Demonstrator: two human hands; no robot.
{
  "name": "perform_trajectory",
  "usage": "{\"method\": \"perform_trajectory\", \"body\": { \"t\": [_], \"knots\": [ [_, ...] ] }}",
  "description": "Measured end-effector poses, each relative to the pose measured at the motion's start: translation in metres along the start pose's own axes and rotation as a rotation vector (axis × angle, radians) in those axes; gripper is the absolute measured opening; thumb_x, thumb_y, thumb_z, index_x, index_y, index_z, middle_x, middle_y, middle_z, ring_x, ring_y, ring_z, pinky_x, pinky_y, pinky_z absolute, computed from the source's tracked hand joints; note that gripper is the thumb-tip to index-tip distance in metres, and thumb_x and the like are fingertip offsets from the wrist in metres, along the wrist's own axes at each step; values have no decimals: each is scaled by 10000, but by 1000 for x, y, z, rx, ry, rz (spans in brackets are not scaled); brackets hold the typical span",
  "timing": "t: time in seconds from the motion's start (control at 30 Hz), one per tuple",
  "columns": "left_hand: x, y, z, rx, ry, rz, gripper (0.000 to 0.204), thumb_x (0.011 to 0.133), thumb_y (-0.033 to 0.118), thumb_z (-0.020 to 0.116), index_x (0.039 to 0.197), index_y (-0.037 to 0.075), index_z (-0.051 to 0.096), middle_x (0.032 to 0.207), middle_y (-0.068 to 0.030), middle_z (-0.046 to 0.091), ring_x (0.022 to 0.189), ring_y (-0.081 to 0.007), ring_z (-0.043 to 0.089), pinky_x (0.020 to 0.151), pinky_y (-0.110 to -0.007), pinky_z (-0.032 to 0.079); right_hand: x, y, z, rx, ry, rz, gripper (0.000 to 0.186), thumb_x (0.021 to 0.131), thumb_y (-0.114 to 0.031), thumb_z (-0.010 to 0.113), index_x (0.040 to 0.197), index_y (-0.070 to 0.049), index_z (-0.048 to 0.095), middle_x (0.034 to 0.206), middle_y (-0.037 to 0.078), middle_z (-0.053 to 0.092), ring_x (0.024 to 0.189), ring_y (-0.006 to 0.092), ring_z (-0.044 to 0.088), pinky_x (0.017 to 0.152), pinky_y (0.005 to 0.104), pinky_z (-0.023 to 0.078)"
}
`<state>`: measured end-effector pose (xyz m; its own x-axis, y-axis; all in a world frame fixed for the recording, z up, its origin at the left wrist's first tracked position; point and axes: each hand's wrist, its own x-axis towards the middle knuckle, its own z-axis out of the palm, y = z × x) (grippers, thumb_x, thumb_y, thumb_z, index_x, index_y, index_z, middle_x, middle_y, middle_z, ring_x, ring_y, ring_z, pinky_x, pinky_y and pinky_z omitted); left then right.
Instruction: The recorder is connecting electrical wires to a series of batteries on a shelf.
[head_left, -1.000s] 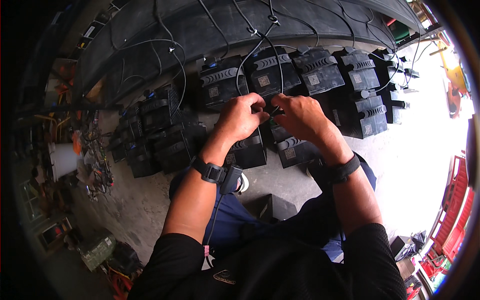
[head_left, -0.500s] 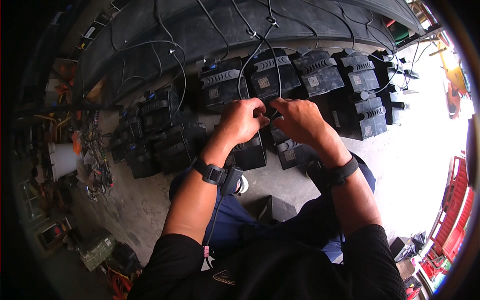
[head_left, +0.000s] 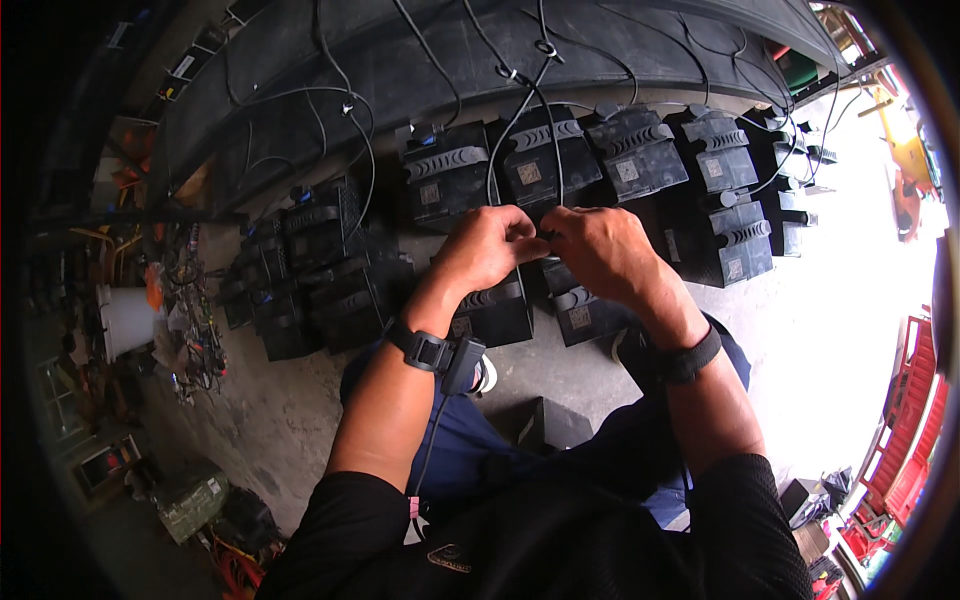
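Observation:
Two black cables hang crossed in front of me. One cable [head_left: 556, 150] runs down to the fingertips of my right hand [head_left: 608, 252], which are pinched around its lower end. The other cable [head_left: 497, 150] drops behind my left hand [head_left: 480, 248]. My left fingers are curled and closed, thumb and fingertips meeting those of the right; what they grip is hidden. Just beyond and under my hands stand black battery packs with grey ribbed handles: one battery [head_left: 540, 165] behind the cables, another battery [head_left: 498, 312] below my left hand, and a third battery [head_left: 583, 315] below my right.
More black batteries [head_left: 745, 240] stand in rows on the concrete floor [head_left: 280, 420] to the right and left. A long dark shelf [head_left: 400, 80] with hanging cables spans the far side. A white bucket [head_left: 128, 320] sits among clutter at left; red plastic barriers [head_left: 905, 420] lie at right.
My hands have come slightly closer together, fingertips now meeting, and sit a little lower in the picture. The cables and batteries appear shifted slightly downward too.

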<state>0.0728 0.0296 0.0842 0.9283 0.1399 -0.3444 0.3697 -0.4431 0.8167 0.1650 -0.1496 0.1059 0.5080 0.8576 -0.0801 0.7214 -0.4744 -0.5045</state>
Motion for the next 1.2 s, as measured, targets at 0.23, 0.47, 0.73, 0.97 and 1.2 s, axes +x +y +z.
{"method": "perform_trajectory", "body": {
  "t": [0.23, 0.47, 0.73, 0.97, 1.2],
  "knots": [
    [0, 2, 1, 145, 14, -10, 381, 789, 328, 840, 894, -2, 680, 771, -90, 706, 713, -140, 664, 644, -305, 517, -7, -8, -11, -63, -55, 51, 202, 873, -220, 672, 1041, -108, 668, 822, 142, 702, 775, 337, 699, 657, 430, 544],
    [0, 7, 4, 365, 107, -29, 513, 709, 497, 853, 845, 31, 687, 735, -96, 697, 669, -195, 674, 627, -339, 515, -7, -6, -12, -109, -88, 72, 237, 862, -243, 685, 1049, -96, 672, 797, 143, 698, 769, 342, 699, 652, 435, 541],
    [-2, 1, 0, 302, 114, -17, 492, 737, 481, 831, 889, 29, 711, 763, -113, 701, 721, -239, 694, 659, -361, 524, -10, -8, -23, -98, -77, 77, 168, 863, -206, 621, 968, -77, 649, 763, 147, 704, 764, 335, 711, 660, 434, 557],
    [-8, -2, -18, 429, 212, 31, 378, 731, 296, 835, 943, 1, 729, 1043, -158, 702, 885, -304, 695, 793, -370, 531, -9, -1, -18, -122, -60, 116, 315, 828, -213, 696, 1119, -99, 651, 872, 133, 705, 794, 323, 702, 689, 423, 544],
    [-9, -24, -20, 564, 314, 128, 402, 729, 259, 846, 1007, 13, 690, 1333, -137, 603, 1018, -340, 665, 882, -386, 529, -7, -3, -19, -112, 8, 89, 305, 818, -176, 704, 1103, -88, 638, 972, 114, 689, 850, 310, 696, 714, 408, 546]
  ]
}}
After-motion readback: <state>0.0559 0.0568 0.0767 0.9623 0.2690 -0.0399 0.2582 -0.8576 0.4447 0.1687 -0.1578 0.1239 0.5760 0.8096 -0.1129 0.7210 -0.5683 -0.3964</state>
